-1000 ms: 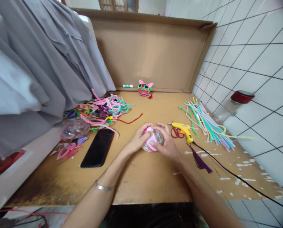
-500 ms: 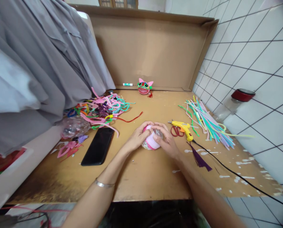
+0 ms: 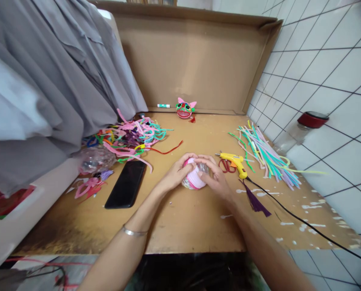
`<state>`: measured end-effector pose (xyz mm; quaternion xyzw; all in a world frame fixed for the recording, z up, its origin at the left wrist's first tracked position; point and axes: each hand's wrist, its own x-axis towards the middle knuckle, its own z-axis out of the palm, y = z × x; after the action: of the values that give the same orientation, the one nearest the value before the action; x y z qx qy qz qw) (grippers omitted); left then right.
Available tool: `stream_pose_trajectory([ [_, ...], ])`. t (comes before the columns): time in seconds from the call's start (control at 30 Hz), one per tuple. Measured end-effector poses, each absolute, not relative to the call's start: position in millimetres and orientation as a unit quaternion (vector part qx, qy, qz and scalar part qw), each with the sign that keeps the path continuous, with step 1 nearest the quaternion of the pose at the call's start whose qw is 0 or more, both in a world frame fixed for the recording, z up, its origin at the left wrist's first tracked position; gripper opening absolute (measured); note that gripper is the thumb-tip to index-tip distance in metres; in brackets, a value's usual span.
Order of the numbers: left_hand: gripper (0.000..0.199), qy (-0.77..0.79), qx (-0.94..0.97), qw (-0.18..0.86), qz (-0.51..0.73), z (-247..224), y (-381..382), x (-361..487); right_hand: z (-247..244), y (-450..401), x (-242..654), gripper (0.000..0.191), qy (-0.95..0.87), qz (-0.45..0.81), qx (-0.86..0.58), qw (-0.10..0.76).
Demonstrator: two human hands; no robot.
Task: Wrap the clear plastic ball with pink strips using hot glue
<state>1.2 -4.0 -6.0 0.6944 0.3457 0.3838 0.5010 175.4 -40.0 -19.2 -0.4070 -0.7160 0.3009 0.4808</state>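
A round pink and white ball (image 3: 195, 178), with a clear part at its right, is held low over the front middle of the table. My left hand (image 3: 179, 171) wraps round its left side, the thumb on top. From the right, my right hand (image 3: 215, 174) grips the same ball, its fingertips meeting those of my left hand at the far side. Just right of my right hand lie a yellow glue gun (image 3: 233, 161) and red-handled scissors (image 3: 227, 166). The underside of the ball is hidden.
A black phone (image 3: 126, 184) and a tangle of fuzzy stems (image 3: 138, 133) lie left. At the right are straight fuzzy stems (image 3: 265, 155), a purple tassel (image 3: 256, 200), a black cord and a jar (image 3: 301, 129). A small pink-eared figure (image 3: 184, 109) sits by the cardboard (image 3: 192, 60).
The view has shifted slightly. Both hands keep hold of the ball, and their grip looks almost the same.
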Motion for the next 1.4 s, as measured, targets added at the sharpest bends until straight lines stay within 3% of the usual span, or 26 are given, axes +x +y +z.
stream_pose_trajectory([
  [0.67, 0.032, 0.359, 0.691, 0.493, 0.389, -1, -7, 4, -17, -38, 175, 0.042, -0.713, 0.324, -0.399, 0.478],
  [1.4, 0.031, 0.352, 0.717, 0.435, 0.416, -12, -4, 6, -22, -35, 179, 0.039, -0.707, 0.322, -0.397, 0.489],
])
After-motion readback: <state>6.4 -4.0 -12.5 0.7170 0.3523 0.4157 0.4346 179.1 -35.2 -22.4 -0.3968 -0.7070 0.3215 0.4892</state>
